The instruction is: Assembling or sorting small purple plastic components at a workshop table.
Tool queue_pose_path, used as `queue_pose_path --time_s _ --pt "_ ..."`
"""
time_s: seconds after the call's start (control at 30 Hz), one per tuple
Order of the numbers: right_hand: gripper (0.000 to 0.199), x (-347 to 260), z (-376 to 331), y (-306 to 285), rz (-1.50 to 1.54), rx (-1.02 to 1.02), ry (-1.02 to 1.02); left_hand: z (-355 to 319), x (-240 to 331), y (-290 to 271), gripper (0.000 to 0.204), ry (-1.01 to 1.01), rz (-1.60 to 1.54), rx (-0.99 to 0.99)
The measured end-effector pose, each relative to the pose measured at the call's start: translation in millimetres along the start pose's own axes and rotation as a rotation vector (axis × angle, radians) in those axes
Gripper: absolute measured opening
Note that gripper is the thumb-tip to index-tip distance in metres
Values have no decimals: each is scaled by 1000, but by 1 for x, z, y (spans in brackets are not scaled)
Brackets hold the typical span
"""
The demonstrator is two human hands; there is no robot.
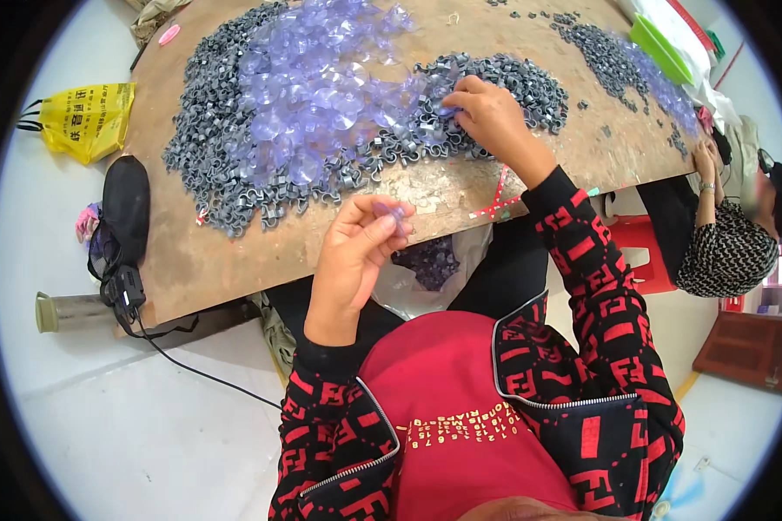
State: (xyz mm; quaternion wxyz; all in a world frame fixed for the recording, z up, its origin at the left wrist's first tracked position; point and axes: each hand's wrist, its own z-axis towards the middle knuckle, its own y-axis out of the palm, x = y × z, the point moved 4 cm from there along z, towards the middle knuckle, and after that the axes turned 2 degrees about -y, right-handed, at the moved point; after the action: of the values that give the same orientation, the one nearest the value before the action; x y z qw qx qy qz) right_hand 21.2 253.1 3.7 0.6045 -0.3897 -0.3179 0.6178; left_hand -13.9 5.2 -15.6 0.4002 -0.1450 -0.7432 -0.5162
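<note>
My left hand (354, 247) is raised above the table's near edge, thumb and fingers pinching a see-through purple suction cup (393, 217). My right hand (493, 111) reaches over the pile of small grey plastic clips (530, 87), its fingertips drawn together among the pieces. Something purple shows by those fingertips, but whether they grip it or a clip is hidden. To the left of that hand spreads a heap of purple suction cups (300, 113). More grey clips (208, 113) lie around its left and near sides.
The worn wooden table (261, 260) carries red-and-white tape (500, 195) near its edge. Farther right lie more clips (595, 61) and a green basin (660, 48), with another person (730, 243) sitting there. A yellow bag (87, 122) and black cable (200, 373) are at left.
</note>
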Motion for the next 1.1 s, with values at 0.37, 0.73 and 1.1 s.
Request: queue_pose_path --time_s 0.37,0.73,1.1 --pt "19 4 -18 3 334 167 280 30 -18 -9 11 -115 -516 -15" --pt "19 -27 -42 -15 523 86 328 29 -22 -8 17 -70 -352 77" --pt "21 -43 -22 14 170 -3 2 21 -28 -4 17 -88 -261 107"
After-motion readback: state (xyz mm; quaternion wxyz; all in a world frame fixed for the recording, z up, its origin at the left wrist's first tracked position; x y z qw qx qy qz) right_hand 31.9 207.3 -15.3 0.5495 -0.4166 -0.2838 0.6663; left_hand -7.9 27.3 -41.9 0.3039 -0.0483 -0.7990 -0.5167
